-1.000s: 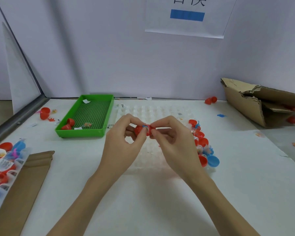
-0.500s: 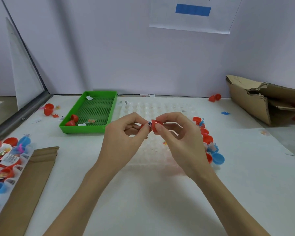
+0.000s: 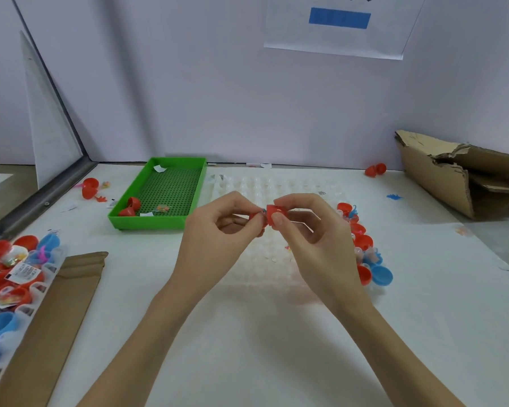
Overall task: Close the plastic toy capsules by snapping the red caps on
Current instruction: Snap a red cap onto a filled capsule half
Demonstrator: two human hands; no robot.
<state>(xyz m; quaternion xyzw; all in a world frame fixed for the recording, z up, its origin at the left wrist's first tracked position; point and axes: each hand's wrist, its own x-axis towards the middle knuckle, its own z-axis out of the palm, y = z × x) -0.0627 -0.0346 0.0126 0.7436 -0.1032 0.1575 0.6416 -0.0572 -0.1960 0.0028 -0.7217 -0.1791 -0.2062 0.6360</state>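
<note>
White tabletop [image 3: 247, 333] runs back to a pale wall, and above its middle, over a clear blister tray [image 3: 276, 259], both hands meet. The right hand [image 3: 315, 245] pinches a red cap [image 3: 276, 214] between thumb and forefinger; the left hand [image 3: 215, 245] pinches the other capsule half [image 3: 254, 216], mostly hidden, at the cap's nine o'clock. The two halves lie along a nine-to-three line, just touching, so seating looks like a straight squeeze inward, each hand equally near.

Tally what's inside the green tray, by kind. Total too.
Inside the green tray:
red capsule pieces: 2
white paper slips: 2
small orange toy: 1
Total: 5
</note>
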